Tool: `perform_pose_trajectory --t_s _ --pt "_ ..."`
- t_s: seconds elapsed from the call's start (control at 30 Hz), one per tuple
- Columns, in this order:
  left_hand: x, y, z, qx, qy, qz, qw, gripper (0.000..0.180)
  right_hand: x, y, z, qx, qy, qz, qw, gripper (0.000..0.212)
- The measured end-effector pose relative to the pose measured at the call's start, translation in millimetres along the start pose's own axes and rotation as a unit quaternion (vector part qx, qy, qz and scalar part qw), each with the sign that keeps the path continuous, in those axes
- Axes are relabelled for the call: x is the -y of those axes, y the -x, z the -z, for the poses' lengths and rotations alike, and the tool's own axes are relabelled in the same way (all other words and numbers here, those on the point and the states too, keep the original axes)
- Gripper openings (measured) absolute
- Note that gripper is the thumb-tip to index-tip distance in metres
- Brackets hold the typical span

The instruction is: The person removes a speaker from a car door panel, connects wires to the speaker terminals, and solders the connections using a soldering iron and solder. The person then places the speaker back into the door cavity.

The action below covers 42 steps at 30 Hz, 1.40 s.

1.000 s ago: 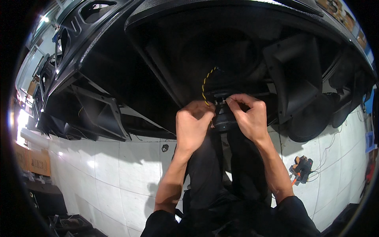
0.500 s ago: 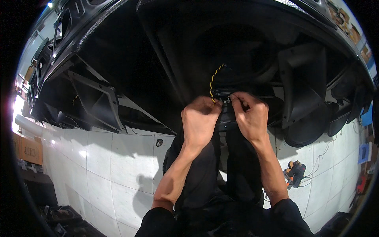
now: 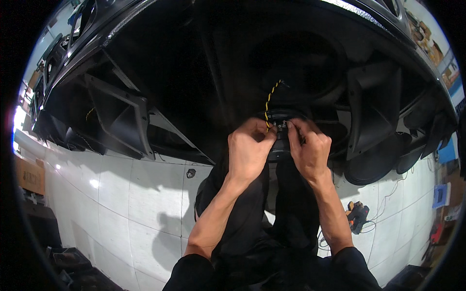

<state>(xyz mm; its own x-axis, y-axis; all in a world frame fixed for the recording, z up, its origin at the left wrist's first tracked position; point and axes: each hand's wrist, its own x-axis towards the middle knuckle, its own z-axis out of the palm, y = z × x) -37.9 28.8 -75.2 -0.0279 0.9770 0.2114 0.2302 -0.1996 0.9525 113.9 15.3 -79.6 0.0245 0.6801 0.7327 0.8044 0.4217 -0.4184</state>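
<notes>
With both hands, left (image 3: 250, 153) and right (image 3: 310, 150), fingers pinched on the yellow wire (image 3: 268, 104) at the round black speaker (image 3: 279, 145), I should guide it gently.

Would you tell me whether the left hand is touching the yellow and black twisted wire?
Touching. The head view shows the left hand with its fingertips closed where the yellow and black twisted wire comes down to the round black part.

We reach both bare forearms up from the lower edge, black sleeves pushed back to the elbows. Our left hand (image 3: 250, 153) and right hand (image 3: 310, 153) meet side by side, knuckles toward us, fingers curled and pinching inward at the fingertips
</notes>
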Motion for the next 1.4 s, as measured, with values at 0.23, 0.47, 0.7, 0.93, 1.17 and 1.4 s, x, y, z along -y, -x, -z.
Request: perform_pose_trajectory --t_s 0.23,0.47,0.7,0.93,1.17,1.4 --pt "-2.7 0.9 1.7 0.020 0.024 0.010 0.999 0.014 -14.3 5.4 4.9 0.080 0.148 0.186 0.968 0.016" --pt "-1.9 3.4 5.2 0.025 0.019 -0.012 0.999 0.015 -2.9 -44.7 25.6 0.260 0.257 0.324 0.873 0.023" --pt "2.3 5.8 3.0 0.024 0.013 -0.025 0.999 0.014 4.2 -98.6 22.8 0.427 0.198 0.325 0.820 0.019" --pt "7.2 6.3 2.0 0.019 0.020 -0.030 0.999 0.012 36.0 -114.7 17.4 0.499 0.234 0.181 0.814 0.012" --pt "2.8 4.4 1.5 0.016 0.024 -0.021 0.999 0.011 27.2 -116.7 28.1 0.478 0.129 -0.024 0.869 0.017" --pt "4.3 3.4 3.8 0.023 0.039 -0.025 0.999 0.011 2.0 -111.7 44.5 0.407 0.116 0.303 0.854 0.029"
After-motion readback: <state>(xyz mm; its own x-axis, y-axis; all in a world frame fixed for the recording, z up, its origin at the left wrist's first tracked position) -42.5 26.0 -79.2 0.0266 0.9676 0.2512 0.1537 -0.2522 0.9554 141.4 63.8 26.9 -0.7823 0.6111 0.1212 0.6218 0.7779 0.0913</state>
